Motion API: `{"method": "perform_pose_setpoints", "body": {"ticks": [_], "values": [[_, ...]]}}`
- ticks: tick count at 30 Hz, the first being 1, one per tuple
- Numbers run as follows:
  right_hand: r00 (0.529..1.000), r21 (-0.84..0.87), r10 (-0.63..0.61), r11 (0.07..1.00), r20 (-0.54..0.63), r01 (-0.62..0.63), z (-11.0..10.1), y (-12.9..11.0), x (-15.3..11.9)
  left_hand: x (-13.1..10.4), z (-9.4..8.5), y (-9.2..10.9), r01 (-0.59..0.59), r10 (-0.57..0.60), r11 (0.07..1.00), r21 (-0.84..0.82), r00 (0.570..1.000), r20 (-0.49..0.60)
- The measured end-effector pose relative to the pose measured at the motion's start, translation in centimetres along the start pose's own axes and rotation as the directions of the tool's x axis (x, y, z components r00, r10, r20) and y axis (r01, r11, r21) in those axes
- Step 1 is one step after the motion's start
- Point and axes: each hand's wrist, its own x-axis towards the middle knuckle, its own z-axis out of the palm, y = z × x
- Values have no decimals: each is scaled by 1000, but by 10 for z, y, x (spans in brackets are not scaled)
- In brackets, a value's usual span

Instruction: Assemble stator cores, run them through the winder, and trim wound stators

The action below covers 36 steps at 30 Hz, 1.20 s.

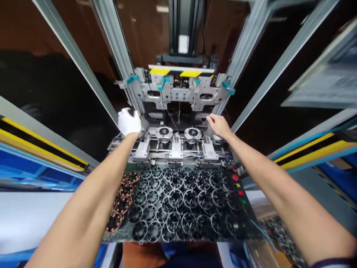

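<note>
My left hand (129, 122), in a white glove, is raised over the left end of a row of metal fixtures. Its fingers curve, with a gap between them and the thumb; a thin wire passes close by. At the row's right end, my bare right hand (219, 125) has its fingertips pressed together; whatever they may hold is too small to make out. Between the hands, a left round fixture (164, 133) and a right round fixture (192, 134) each carry a dark toothed ring. Thin wire (171, 117) runs down from the machine head (180, 95) toward the fixtures.
Rows of black rings with pale rims (175, 199) cover the bench in front, with copper-wound rings (122, 204) at its left. Coloured buttons (235, 178) line the right edge. Metal posts (122, 48) and yellow-black striped rails (41, 143) flank the workspace.
</note>
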Motion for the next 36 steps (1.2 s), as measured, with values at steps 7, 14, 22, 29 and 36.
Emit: {"method": "perform_pose_setpoints", "body": {"ticks": [7, 14, 22, 29, 36], "values": [[982, 112, -173, 977, -81, 182, -2, -86, 28, -27, -18, 55, -212, 219, 969, -129, 975, 45], [985, 132, -44, 991, 165, 23, 75, -101, 70, -19, 67, 109, -151, 155, 988, -42, 897, 414], [987, 148, -74, 988, 146, 53, 44, -137, 47, -42, 33, 106, -281, 339, 934, -220, 892, 300], [997, 308, -71, 948, -42, 81, -36, -121, -125, -131, -78, -96, -327, 364, 842, -428, 931, 6], [857, 177, 451, 891, -248, -418, -61, -6, -387, -309, -81, -340, 50, -54, 951, -305, 999, -4]]}}
